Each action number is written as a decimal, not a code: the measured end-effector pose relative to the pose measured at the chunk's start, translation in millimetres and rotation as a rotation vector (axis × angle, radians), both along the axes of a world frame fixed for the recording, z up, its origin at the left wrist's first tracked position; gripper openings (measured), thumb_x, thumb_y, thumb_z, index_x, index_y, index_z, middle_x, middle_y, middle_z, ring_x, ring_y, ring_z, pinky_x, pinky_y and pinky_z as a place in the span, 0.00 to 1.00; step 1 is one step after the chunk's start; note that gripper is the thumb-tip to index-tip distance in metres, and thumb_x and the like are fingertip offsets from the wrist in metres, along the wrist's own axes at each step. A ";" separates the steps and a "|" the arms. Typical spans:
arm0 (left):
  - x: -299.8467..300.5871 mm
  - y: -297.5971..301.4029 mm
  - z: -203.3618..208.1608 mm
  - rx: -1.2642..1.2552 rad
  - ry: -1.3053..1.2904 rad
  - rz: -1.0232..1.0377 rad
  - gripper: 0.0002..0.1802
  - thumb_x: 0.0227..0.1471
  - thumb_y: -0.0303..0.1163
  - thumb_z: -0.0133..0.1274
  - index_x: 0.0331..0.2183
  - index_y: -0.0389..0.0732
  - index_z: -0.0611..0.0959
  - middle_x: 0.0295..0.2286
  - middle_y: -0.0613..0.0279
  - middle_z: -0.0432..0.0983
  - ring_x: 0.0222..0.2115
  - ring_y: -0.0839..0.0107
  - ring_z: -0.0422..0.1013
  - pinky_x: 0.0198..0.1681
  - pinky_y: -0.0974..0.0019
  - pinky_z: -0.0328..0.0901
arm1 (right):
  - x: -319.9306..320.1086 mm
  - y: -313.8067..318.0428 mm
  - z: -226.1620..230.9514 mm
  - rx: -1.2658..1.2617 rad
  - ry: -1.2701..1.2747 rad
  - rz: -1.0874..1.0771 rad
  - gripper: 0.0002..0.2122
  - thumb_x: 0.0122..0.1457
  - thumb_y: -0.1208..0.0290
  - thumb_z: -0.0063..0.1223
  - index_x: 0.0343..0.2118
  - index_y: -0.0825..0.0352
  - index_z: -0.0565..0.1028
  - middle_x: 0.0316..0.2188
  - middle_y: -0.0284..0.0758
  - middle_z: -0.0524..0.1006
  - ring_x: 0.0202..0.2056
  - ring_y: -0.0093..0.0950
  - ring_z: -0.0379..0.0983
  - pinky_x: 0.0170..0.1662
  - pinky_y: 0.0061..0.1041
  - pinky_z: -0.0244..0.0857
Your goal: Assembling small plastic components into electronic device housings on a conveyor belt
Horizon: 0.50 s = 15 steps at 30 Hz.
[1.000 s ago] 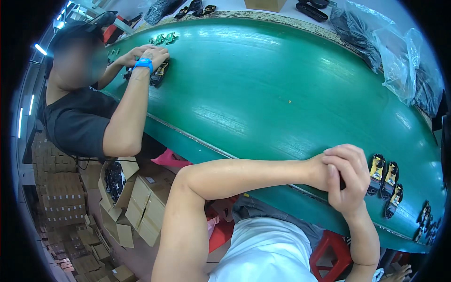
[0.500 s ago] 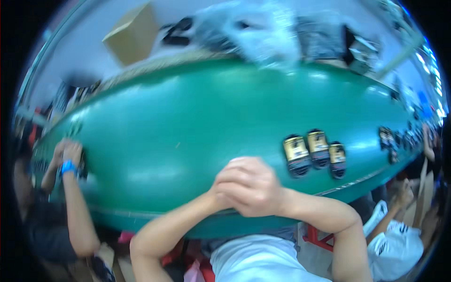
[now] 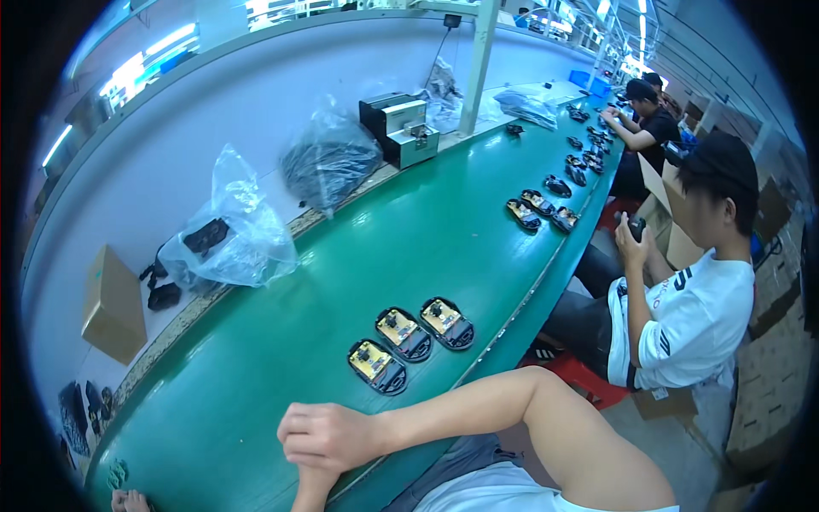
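Observation:
My right hand (image 3: pixel 328 433) lies folded over my left hand, its fingers curled round it, just above the near edge of the green work surface (image 3: pixel 256 384). Of the left arm, only the wrist (image 3: pixel 314 485) shows below; the left fingers are hidden. Beyond my hands, to the right, three black oval shells with yellowish circuit boards, like opened computer mice, lie in a slanting row: a left one (image 3: pixel 376 367), a middle one (image 3: pixel 403 334) and a right one (image 3: pixel 447 322). Neither hand touches them.
Several similar shells (image 3: pixel 537 202) lie farther along. A person in a white shirt (image 3: pixel 691 316) sits at right, holding a dark object; others sit beyond. Another person's hand (image 3: pixel 130 501) shows at lower left. Along the back stand a cardboard box (image 3: pixel 115 307), plastic bags (image 3: pixel 331 162) and a metal device (image 3: pixel 414 132).
The view has swung to the right and up, so the row of co-workers now shows. My hands stay together, now lower and farther left in the picture.

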<state>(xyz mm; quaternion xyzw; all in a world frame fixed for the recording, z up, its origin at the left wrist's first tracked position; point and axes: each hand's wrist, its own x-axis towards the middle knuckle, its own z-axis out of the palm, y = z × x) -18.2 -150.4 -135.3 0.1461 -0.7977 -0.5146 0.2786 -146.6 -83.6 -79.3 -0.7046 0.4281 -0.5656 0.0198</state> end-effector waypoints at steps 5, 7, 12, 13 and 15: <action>-2.5 0.7 -6.8 0.032 -0.005 -0.008 0.27 0.57 0.29 0.55 0.56 0.36 0.69 0.51 0.51 0.67 0.56 0.58 0.65 0.57 0.56 0.63 | -5.1 3.2 -8.4 -0.013 0.065 -0.065 0.07 0.60 0.71 0.58 0.29 0.67 0.74 0.36 0.37 0.73 0.40 0.37 0.72 0.40 0.34 0.69; 0.7 -0.3 -7.9 0.036 -0.014 0.001 0.26 0.57 0.29 0.55 0.56 0.36 0.69 0.51 0.51 0.67 0.56 0.58 0.65 0.57 0.56 0.63 | 4.0 11.9 -3.9 -0.031 0.139 0.037 0.08 0.60 0.70 0.58 0.29 0.67 0.73 0.35 0.37 0.73 0.40 0.38 0.72 0.40 0.34 0.69; -0.4 -5.6 -6.2 0.030 -0.010 -0.002 0.26 0.57 0.30 0.55 0.56 0.36 0.69 0.51 0.51 0.67 0.55 0.58 0.65 0.57 0.56 0.64 | -7.7 -4.5 -8.2 0.084 0.014 -0.039 0.08 0.59 0.70 0.58 0.29 0.68 0.72 0.36 0.38 0.73 0.41 0.39 0.72 0.43 0.37 0.70; -0.3 -6.3 -5.7 0.030 -0.013 0.003 0.26 0.57 0.30 0.55 0.56 0.36 0.69 0.51 0.51 0.67 0.55 0.58 0.65 0.57 0.56 0.64 | -8.2 -4.7 -9.5 0.083 0.016 -0.038 0.08 0.59 0.70 0.58 0.29 0.68 0.72 0.36 0.38 0.73 0.41 0.39 0.72 0.43 0.37 0.70; -1.4 -7.0 -6.9 0.037 -0.014 -0.001 0.26 0.57 0.30 0.56 0.56 0.36 0.69 0.51 0.51 0.67 0.55 0.58 0.65 0.57 0.56 0.64 | -7.5 -5.0 -9.0 -0.070 0.177 -0.089 0.07 0.59 0.71 0.57 0.29 0.69 0.72 0.35 0.38 0.73 0.40 0.40 0.72 0.44 0.36 0.70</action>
